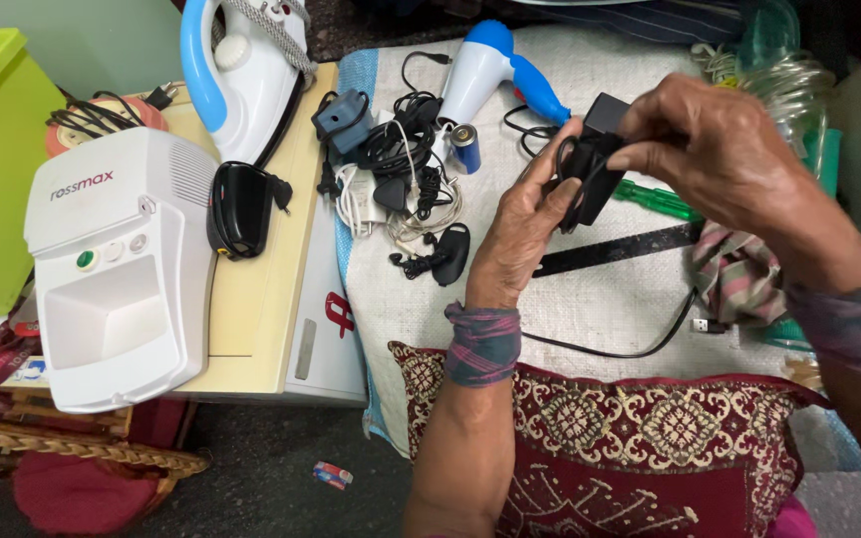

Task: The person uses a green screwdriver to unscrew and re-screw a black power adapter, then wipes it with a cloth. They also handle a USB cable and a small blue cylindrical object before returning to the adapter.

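Both of my hands hold a black power adapter (598,149) above a pale woven cloth (610,299). My left hand (525,224) grips its lower side, with loops of black cord wound around the adapter between the fingers. My right hand (715,144) closes over its top end from the right. The adapter's black cable (640,349) trails down across the cloth to a plug near a striped rag (739,274).
A pile of tangled chargers and cables (401,169), a blue-and-white hair dryer (490,70) and a small battery (465,147) lie on the cloth. A white boxy machine (122,269), a clothes iron (241,70) and a black adapter (241,209) sit left. A patterned red cushion (630,438) lies below.
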